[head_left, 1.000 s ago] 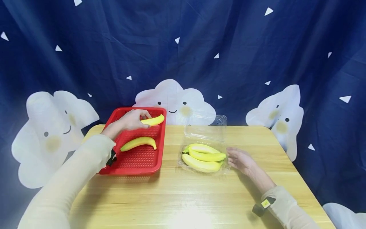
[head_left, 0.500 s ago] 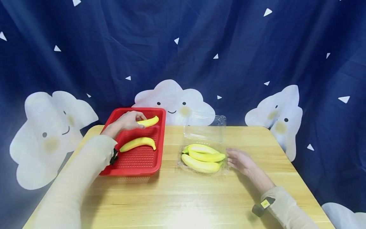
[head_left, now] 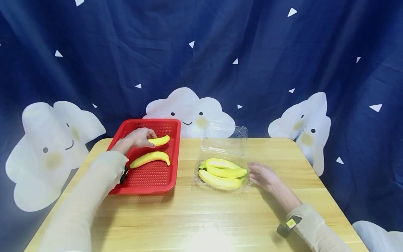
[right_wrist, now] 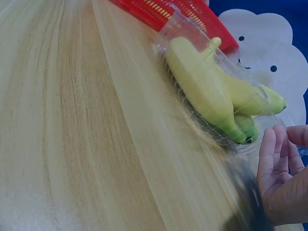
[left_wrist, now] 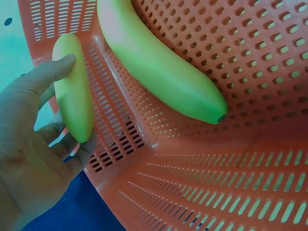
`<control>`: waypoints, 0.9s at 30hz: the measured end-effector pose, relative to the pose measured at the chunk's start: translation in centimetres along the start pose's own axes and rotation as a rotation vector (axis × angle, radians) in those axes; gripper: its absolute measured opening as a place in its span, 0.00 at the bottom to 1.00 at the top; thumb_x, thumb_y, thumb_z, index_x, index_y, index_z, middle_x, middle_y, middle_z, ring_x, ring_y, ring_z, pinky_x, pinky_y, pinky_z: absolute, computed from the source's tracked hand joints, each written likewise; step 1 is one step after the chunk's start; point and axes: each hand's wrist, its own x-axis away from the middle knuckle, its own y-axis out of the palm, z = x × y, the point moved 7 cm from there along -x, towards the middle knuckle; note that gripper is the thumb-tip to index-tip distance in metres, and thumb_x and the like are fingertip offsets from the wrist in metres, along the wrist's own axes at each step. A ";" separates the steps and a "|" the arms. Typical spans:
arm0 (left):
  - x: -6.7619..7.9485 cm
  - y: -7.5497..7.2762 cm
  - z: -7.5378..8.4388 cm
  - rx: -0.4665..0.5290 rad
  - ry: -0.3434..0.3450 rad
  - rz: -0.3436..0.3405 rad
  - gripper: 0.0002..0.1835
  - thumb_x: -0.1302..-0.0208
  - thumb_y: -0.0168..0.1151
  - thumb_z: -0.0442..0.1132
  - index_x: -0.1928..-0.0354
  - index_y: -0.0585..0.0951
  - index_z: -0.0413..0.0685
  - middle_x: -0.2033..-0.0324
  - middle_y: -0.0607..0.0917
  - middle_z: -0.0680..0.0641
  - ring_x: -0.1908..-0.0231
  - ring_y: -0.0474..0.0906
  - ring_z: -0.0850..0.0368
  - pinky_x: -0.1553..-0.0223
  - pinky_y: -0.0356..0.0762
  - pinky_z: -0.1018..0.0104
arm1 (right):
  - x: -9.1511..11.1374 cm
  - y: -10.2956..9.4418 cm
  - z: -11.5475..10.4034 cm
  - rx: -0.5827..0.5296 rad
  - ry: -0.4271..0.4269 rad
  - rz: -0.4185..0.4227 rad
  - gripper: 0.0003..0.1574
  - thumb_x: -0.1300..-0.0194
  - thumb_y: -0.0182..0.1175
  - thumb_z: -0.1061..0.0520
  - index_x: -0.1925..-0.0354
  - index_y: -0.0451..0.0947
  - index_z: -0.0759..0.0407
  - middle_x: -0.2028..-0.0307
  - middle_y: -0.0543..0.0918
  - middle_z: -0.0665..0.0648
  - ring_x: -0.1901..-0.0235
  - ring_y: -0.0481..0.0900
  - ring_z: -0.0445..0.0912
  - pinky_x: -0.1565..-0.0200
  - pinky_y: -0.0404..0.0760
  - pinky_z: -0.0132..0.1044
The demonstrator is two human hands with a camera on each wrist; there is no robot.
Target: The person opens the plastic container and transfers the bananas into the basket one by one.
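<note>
My left hand (head_left: pixel 140 137) pinches a yellow banana (head_left: pixel 160 140) between thumb and fingers, over the far part of a red perforated basket (head_left: pixel 174 176). In the left wrist view the held banana (left_wrist: pixel 74 96) stands near the basket's slotted wall, partly covered by the thumb. A second banana (head_left: pixel 149 160) lies on the basket floor just nearer to me. At the right, my right hand (head_left: pixel 262 176) rests beside a clear plastic box, relaxed fingers at its edge. Its lid (head_left: pixel 223 146) stands up at the back, and several bananas (head_left: pixel 221 179) are piled inside.
Basket and box stand side by side on a light wooden table (head_left: pixel 189 217), with a strip of bare wood between them. A dark blue curtain (head_left: pixel 201 63) with white clouds hangs right behind the table's far edge.
My left hand has moved the banana slightly left and toward me, lower over the basket and closer to the second banana. The right hand keeps its place at the box.
</note>
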 end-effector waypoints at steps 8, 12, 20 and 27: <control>0.0 0.9 -0.8 -0.068 -0.003 -0.046 0.22 0.36 0.74 0.41 0.43 0.83 0.40 0.45 0.86 0.30 0.46 0.81 0.38 0.37 0.78 0.40 | -0.1 0.2 0.1 0.022 -0.001 -0.014 0.39 0.19 0.54 0.56 0.21 0.52 0.67 0.60 0.81 0.44 0.66 0.81 0.35 0.57 0.84 0.25; 0.0 1.6 -1.3 -0.104 0.001 -0.070 0.22 0.37 0.74 0.40 0.43 0.84 0.39 0.46 0.87 0.31 0.48 0.81 0.40 0.39 0.80 0.43 | 0.0 0.3 0.1 0.025 0.000 -0.017 0.40 0.19 0.54 0.55 0.20 0.51 0.68 0.59 0.81 0.45 0.65 0.81 0.35 0.56 0.84 0.25; 0.1 2.0 -1.9 -0.103 0.003 -0.071 0.24 0.38 0.74 0.41 0.42 0.83 0.39 0.47 0.87 0.31 0.49 0.82 0.40 0.41 0.81 0.44 | -0.1 0.2 0.1 0.013 -0.003 -0.015 0.37 0.19 0.53 0.56 0.21 0.53 0.67 0.60 0.81 0.44 0.66 0.81 0.35 0.57 0.84 0.25; 0.0 2.4 -2.4 -0.111 -0.014 -0.081 0.23 0.37 0.74 0.42 0.42 0.82 0.40 0.49 0.88 0.33 0.51 0.82 0.43 0.44 0.82 0.47 | -0.2 0.2 0.0 0.015 -0.002 -0.014 0.37 0.19 0.54 0.56 0.22 0.54 0.67 0.60 0.81 0.45 0.66 0.81 0.35 0.57 0.85 0.25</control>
